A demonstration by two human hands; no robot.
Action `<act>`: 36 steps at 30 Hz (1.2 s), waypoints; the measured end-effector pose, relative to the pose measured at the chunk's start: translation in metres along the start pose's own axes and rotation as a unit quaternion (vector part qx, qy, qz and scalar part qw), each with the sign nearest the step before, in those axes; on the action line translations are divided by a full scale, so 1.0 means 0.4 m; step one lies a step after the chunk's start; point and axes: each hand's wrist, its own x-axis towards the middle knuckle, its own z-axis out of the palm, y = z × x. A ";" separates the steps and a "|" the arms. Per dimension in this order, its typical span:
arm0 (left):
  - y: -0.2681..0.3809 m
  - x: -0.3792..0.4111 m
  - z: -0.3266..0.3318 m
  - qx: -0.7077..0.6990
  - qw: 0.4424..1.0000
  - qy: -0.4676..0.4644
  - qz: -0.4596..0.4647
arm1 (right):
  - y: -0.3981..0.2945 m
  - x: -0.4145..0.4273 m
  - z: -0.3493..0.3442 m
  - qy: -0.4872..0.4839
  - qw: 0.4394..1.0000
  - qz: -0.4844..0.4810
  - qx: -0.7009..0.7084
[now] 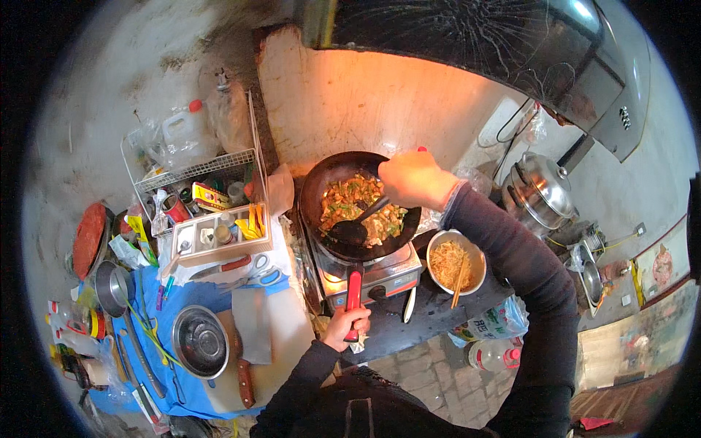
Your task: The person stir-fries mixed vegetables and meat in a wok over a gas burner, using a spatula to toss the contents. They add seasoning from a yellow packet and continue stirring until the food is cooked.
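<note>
My left hand grips the red handle of a dark wok on a gas stove. Above the wok's right side, my right hand is closed around the handle of a black ladle, and a red tip shows past the fist. The ladle's bowl rests in chopped food, a mix of brown and green pieces. Orange light glows under the wok. Right of the stove stands a metal bowl of noodles, with wooden chopsticks laid across it.
A cleaver and an empty metal bowl lie on the left table, near scissors and a seasoning box. A range hood hangs above. A steamer pot stands at the right, a plastic bottle on the floor.
</note>
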 end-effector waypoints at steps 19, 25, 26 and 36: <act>0.085 -0.075 -0.004 0.121 0.992 0.035 -0.024 | 0.205 -0.008 0.236 0.023 0.953 0.096 0.287; 0.127 -0.062 -0.133 0.335 0.886 0.263 0.186 | 0.144 -0.086 0.312 0.015 0.909 0.172 0.380; 0.143 -0.062 -0.150 0.349 0.866 0.276 0.228 | 0.135 -0.097 0.320 0.013 0.902 0.178 0.394; 0.335 0.000 -0.171 0.518 0.703 0.341 0.349 | 0.123 -0.170 0.345 0.030 0.867 0.174 0.467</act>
